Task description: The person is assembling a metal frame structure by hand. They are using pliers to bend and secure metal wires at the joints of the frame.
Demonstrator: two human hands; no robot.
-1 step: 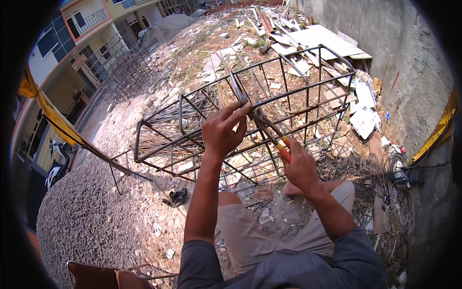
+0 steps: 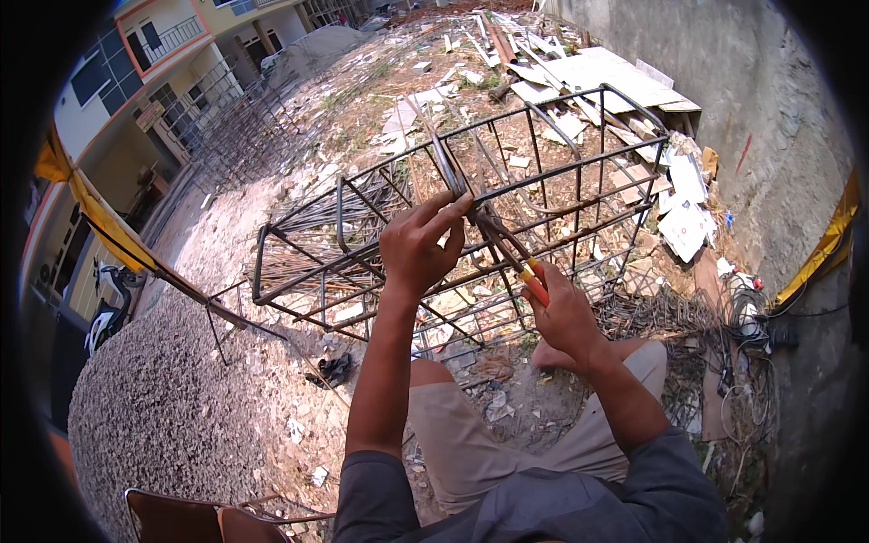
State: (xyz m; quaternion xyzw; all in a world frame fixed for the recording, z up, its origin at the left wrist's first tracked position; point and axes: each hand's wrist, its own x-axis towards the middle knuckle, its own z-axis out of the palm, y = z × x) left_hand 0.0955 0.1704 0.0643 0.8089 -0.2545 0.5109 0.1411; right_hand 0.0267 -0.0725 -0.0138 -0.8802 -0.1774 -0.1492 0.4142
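A long cage of dark steel rebar [image 2: 579, 166] lies across in front of me, its long bars joined by bent square stirrups. My left hand [image 2: 418, 244] is closed at the cage's near upper bar, fingertips pinched where a stirrup [image 2: 445, 163] meets it. In my right hand [image 2: 568, 312] is a pair of pincers [image 2: 536, 282] with red and yellow handles. Their metal jaws reach up and left to the bar, just beside my left fingertips. Any tie wire at that joint is too small to make out.
Loose rebar [image 2: 299, 276] lies beneath and beyond the cage. A gravel heap [image 2: 172, 407] rises at left, near a brown chair [image 2: 172, 518]. White broken boards [image 2: 606, 77] lie at far right by a concrete wall [image 2: 724, 100]. Tangled cables [image 2: 747, 335] sit at right.
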